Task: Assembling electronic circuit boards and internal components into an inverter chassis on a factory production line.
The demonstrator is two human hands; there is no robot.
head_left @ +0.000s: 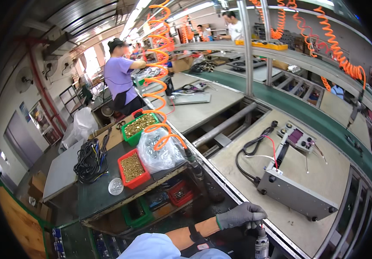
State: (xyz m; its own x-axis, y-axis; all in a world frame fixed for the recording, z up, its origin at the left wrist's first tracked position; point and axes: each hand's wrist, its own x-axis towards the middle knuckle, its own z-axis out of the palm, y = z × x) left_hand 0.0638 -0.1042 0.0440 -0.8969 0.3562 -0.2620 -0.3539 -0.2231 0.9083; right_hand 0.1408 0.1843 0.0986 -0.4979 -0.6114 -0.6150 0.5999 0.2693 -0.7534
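Note:
My left hand [240, 216], in a grey glove, reaches in from the lower edge with a dark band around its wrist. Its thumb and fingers are pinched together at the upper tip of a power screwdriver [261, 245]; whatever small thing they hold there is hidden. The screwdriver stands upright, its lower end cut off by the picture's edge. My right hand does not show. Beyond, on the workbench, a grey metal unit [298, 196] lies with red, white and black wires. Behind it rests a panel [297, 137] with knobs and a purple face.
To the left, a dark side table [101, 196] bears a red bin [133, 168] and a green bin [139, 127] of small brass-coloured parts, a plastic bag [158, 151] and black cables [92, 162]. An orange coiled hose [156, 82] hangs over it. A person in purple [119, 80] stands farther off.

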